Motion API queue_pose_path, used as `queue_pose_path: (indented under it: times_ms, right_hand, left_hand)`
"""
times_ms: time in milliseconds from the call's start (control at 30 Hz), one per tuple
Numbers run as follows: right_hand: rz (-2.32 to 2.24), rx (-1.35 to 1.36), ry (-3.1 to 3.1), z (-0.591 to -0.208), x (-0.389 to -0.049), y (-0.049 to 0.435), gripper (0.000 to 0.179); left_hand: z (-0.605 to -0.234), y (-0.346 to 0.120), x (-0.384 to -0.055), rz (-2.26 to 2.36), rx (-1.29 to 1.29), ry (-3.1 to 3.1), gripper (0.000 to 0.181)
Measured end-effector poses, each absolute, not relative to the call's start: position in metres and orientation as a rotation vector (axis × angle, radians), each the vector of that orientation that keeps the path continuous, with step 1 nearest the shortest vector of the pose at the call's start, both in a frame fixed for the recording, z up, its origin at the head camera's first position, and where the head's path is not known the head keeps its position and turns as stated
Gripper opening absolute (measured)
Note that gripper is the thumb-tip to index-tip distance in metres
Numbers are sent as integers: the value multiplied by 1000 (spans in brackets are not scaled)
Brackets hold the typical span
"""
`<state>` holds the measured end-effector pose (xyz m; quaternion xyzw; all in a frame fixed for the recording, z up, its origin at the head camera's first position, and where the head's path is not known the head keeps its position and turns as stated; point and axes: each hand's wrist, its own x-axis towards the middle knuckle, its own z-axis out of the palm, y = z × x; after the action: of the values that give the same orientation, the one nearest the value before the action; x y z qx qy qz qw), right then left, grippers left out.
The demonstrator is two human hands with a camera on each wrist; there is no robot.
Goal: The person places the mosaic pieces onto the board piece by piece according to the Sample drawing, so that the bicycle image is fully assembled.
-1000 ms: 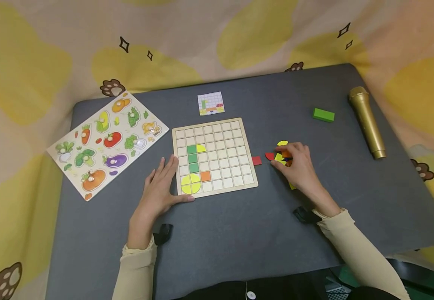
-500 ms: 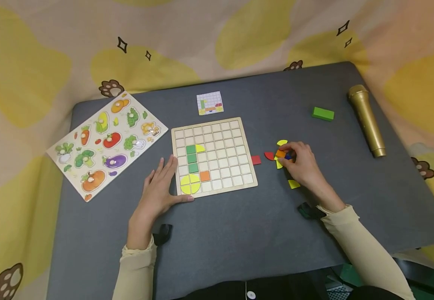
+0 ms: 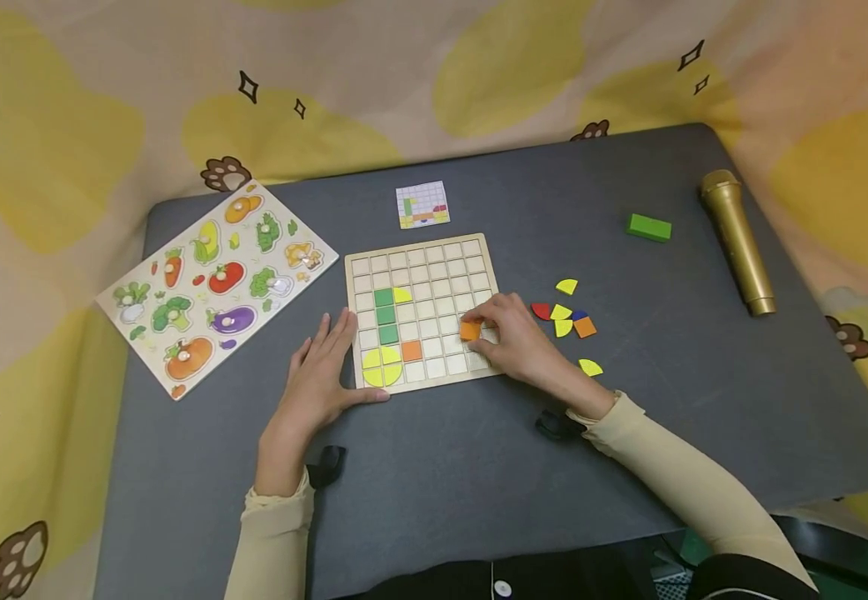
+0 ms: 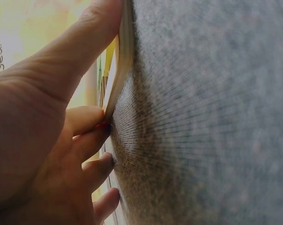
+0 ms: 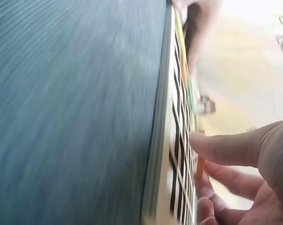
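Observation:
A wooden grid board (image 3: 434, 250) lies mid-table. Along its left edge rest the straight fingers of my left hand (image 3: 314, 387), the thumb on its lower corner; the left wrist view shows thumb and fingertips against the board's edge (image 4: 125, 56). Over the board's right part, my right hand (image 3: 520, 346) pinches an orange square tile (image 3: 470, 331) between thumb and fingers; the right wrist view has this tile (image 5: 200, 159) close above the grid. Green square tiles (image 3: 385, 315), yellow quarter-circle tiles (image 3: 381, 367) and an orange tile (image 3: 411, 351) sit in cells at the board's left.
Right of the board lie loose yellow (image 3: 566, 287), red (image 3: 541, 311), blue and orange tiles (image 3: 586, 327). A pattern card (image 3: 422, 205) is behind the board. A vegetable puzzle (image 3: 217, 292) lies left; a green block (image 3: 649, 227) and gold microphone (image 3: 737, 242) lie right.
My right hand has moved left from the loose tiles to over the board, carrying an orange square tile from the pile. The left hand has stayed at the board's edge.

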<state>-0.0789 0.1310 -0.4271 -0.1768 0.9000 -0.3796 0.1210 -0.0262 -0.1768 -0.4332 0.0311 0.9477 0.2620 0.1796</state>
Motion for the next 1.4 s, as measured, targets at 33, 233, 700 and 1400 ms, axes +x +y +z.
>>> queue_pose_path:
  times_ms: [33,233,700,1400]
  right_hand:
    - [-1105,-541,2615,-427,-79,125,33]
    - [-1069,-655,2576,-428,-79,101,33]
    - [-1049,-651,2565,-430,-80,89,38]
    - [-1122,-316,2673,-423,-71,177,43]
  left_hand:
    - [-433,-176,-27,739,88,2679,132]
    - [-432,-176,-28,737,88,2680,132]
    - [-433,-177,-27,738,93,2681,131]
    - [-435,-177,-26,758,94,2682,132]
